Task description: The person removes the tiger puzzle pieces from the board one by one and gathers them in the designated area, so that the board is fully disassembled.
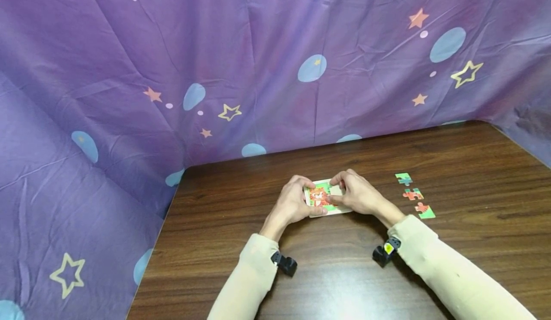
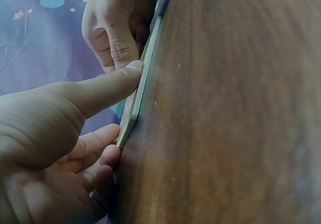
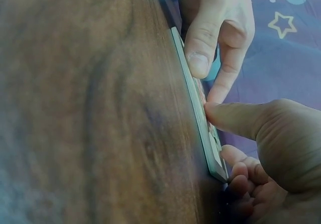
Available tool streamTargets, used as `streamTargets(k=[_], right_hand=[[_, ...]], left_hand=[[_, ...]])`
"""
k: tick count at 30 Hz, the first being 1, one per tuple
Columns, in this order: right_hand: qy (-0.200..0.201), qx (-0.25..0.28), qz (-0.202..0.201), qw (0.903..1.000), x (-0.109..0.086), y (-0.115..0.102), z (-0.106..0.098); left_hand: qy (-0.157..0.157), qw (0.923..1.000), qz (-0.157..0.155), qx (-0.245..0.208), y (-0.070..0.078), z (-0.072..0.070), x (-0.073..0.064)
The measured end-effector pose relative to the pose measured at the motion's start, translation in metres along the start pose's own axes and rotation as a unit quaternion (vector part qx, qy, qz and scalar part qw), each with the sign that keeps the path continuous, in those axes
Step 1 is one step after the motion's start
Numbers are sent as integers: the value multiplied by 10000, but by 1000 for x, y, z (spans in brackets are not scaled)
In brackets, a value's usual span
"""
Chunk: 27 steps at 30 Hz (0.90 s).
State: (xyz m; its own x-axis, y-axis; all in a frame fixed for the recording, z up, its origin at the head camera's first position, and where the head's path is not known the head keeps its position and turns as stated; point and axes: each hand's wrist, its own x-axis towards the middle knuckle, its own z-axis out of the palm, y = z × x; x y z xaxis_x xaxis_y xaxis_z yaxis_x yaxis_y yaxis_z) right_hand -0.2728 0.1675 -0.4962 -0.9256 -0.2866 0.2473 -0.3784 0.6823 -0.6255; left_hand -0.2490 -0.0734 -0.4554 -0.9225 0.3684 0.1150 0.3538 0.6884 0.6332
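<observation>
A small jigsaw tray (image 1: 340, 210) with a pale rim lies flat on the table, a tiger picture (image 1: 318, 196) filling its left and middle. Part of its right side shows bare backing. My left hand (image 1: 292, 199) grips the left end, thumb along the near edge and a forefinger at the far corner. Reaching in from the right, my right hand (image 1: 361, 194) pinches at a jigsaw piece in the tray, thumb over the tiger and forefinger at the green top part. In the right wrist view the right thumb (image 3: 235, 117) touches the tray's top; the fingers partly hide the piece.
To the right of the tray, three loose jigsaw pieces lie in a slanting row: a green one (image 1: 403, 179), an orange one (image 1: 413, 194) and an orange-and-green one (image 1: 425, 210). A purple curtain (image 1: 258, 71) hangs behind the brown wooden table (image 1: 224, 200).
</observation>
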Motion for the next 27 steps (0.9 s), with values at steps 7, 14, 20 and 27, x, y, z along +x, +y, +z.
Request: streamTargets(k=[7,14,20,27], right_hand=[[-26,82,89,9999,0,-2,-2],[-34,63,91,9999,1,-2,-1],[-66,17,83,9999,1,-1,0],[-61,152,130,9998,0,-6,-5]], left_hand=[[170,9999,6,-28,-16,13,11],[241,9997,-78,-46,-21,19,13],[77,9999,-130,-78,-10,9,7],[82,9997,-139,-168,-10,10,6]])
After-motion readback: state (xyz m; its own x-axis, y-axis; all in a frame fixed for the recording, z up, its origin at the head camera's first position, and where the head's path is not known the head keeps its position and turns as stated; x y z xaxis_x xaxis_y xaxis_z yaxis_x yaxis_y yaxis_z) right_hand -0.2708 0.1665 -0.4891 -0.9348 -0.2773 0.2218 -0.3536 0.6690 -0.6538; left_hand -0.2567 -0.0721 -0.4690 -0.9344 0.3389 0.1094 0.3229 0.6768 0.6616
